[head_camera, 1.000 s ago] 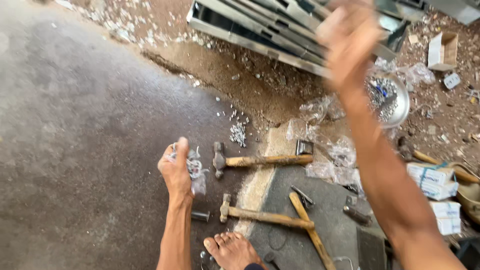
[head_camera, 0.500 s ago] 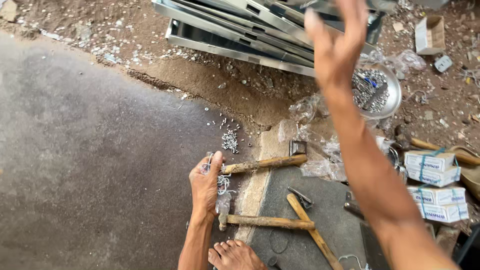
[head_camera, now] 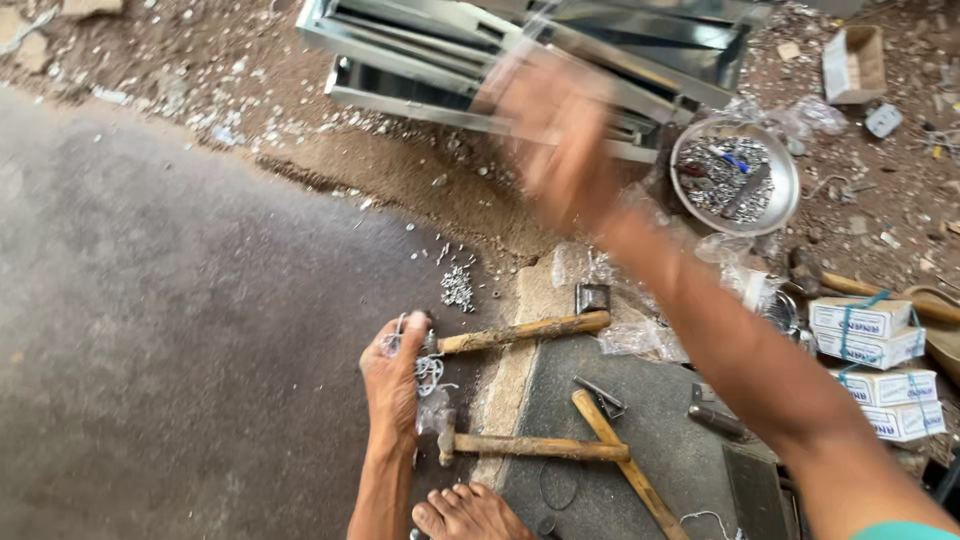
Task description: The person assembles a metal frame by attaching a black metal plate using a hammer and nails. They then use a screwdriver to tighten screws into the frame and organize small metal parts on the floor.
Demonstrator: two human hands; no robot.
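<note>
While left hand (head_camera: 392, 372) grips bag (head_camera: 425, 372), two hammers (head_camera: 520, 332) beside; right hand (head_camera: 560, 135) raised.

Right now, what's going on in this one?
A person crouches over a workshop floor. Their left hand presses on a clear plastic bag of small metal pieces beside a wooden-handled hammer. Their right hand is raised and motion-blurred, near stacked metal frames. A second hammer, a bowl of fasteners and small boxes lie around.

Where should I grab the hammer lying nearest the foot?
Grip the hammer around the middle of its bare wooden handle, coming from above. It lies flat on the ground, the handle pointing right, with the metal head by the left hand.
</note>
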